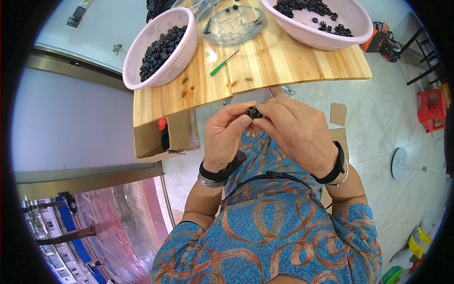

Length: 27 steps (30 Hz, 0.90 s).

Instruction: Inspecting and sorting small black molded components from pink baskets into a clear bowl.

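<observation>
Black, that's my part (254, 112), and black too are the bits (163, 53) in the left basket (188, 45), itself pale pink, matching the right basket (312, 40). The table (288, 66) glows honey-yellow, streaked with grain, dotted with brown knots; there's a vivid green handle (218, 69)! Near me, my blue dress (283, 222) swirls with orange-brown loops. Silver for my left bracelet (210, 182), black for my right wristband (337, 165). Right, a red stool (431, 111).

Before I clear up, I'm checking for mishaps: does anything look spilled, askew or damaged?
Nothing stands out. The held small black plastic part is partly hidden; the green-handled metal screwdriver lies flat on the pale wooden table.
</observation>
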{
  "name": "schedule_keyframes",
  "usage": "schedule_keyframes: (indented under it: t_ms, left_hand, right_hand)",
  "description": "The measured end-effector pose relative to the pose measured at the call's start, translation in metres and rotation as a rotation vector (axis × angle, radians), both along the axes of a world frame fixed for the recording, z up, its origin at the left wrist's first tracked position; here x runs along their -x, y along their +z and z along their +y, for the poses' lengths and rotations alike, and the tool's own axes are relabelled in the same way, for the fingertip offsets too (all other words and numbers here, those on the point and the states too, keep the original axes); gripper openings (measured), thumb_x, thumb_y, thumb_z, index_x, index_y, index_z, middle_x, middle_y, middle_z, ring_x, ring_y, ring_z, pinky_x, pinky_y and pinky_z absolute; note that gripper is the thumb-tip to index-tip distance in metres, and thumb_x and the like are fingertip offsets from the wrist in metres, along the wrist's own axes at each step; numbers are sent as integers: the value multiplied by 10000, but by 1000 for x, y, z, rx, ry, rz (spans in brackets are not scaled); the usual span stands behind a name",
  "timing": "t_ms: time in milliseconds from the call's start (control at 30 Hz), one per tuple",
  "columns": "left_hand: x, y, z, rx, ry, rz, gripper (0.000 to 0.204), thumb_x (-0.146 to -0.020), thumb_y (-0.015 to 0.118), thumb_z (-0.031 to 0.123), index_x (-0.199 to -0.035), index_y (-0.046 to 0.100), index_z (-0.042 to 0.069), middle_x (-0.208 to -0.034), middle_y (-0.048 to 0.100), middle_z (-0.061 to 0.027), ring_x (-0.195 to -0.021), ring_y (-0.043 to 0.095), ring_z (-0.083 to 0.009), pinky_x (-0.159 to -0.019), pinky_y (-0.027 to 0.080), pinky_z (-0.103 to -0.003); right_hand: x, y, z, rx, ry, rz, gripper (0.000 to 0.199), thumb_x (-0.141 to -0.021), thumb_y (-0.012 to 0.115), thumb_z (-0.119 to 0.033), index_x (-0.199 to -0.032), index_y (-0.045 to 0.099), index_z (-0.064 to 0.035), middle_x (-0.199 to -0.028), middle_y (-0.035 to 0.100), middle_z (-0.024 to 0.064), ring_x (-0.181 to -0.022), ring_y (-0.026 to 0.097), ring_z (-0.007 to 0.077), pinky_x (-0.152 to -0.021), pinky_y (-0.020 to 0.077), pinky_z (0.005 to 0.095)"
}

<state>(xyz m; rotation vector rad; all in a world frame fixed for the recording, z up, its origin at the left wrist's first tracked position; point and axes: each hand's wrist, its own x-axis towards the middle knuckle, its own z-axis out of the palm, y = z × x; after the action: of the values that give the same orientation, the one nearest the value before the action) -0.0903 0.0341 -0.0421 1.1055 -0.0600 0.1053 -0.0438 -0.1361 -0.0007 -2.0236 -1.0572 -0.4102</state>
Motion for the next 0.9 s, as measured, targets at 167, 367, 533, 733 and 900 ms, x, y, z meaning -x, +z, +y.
schedule_keyframes:
  t_ms: [167,367,533,733,900]
  left_hand:
    - [2,3,3,-152,-10,-33,238,-833,584,19,-1059,565,-52,-939,625,-118,-786,609,-151,-701,502,-249]
    - [5,14,4,-313,-27,49,228,-819,581,-23,-1045,573,-52,-942,626,-120,-810,614,-147,-714,517,-243]
    - [3,17,4,-267,-62,83,235,-818,583,-15,-1048,566,-58,-920,628,-126,-790,615,-156,-707,517,-255]
    - [7,18,1,-280,-26,96,226,-840,559,3,-1054,556,-68,-916,629,-133,-782,624,-166,-698,526,-264]
    - [10,20,0,-291,0,72,216,-860,539,20,-1055,561,-68,-914,630,-128,-771,625,-163,-699,526,-261]
  right_hand:
    - [1,-3,-1,11,13,-45,186,-740,630,-94,-884,531,-33,-754,540,87,-670,578,246,-543,466,318]
    - [0,-11,-5,10,64,-68,176,-752,586,-97,-898,508,-37,-758,522,85,-680,570,249,-552,463,330]
    - [2,-8,-5,-70,82,2,167,-752,594,-84,-900,529,-40,-779,550,81,-695,575,257,-581,471,330]
    - [-1,-9,-5,-87,71,9,137,-766,610,-90,-881,553,-42,-744,555,82,-679,575,263,-566,469,334]
    - [2,-6,-4,-108,91,118,147,-767,620,-96,-885,554,-40,-739,552,90,-667,570,268,-547,458,349]
